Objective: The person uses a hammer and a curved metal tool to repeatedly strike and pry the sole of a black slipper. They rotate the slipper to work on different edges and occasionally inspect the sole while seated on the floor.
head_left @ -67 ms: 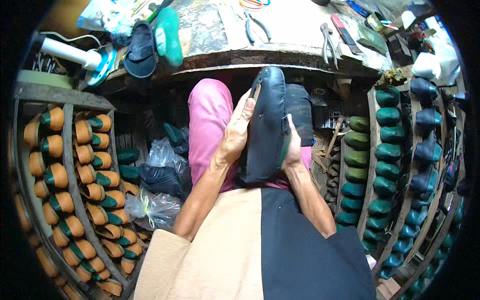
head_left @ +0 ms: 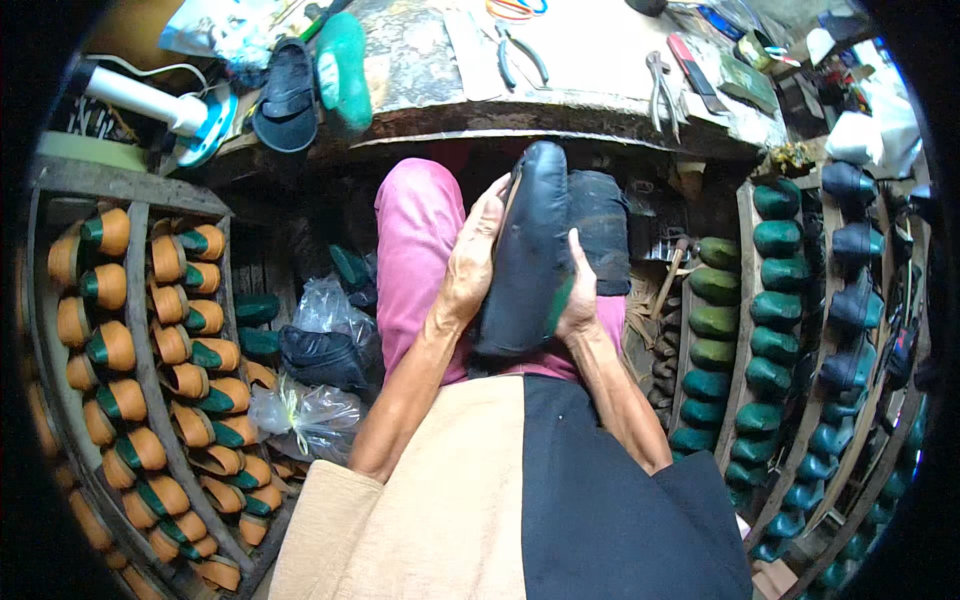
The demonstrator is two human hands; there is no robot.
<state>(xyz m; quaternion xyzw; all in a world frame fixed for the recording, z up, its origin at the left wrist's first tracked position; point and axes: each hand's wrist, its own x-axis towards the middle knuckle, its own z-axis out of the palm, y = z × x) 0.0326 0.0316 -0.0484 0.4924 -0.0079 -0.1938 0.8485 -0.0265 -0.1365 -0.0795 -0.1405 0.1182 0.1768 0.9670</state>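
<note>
Black shoe [head_left: 525, 260] partly hides both hands [head_left: 472, 262]

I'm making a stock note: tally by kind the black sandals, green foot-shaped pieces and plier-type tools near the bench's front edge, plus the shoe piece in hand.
Black sandal: 1
Green foot-shaped piece: 1
Plier-type (dark-handled pliers, metal pincers): 2
Black shoe piece between left hand and right hand: 1
Total: 5
</note>
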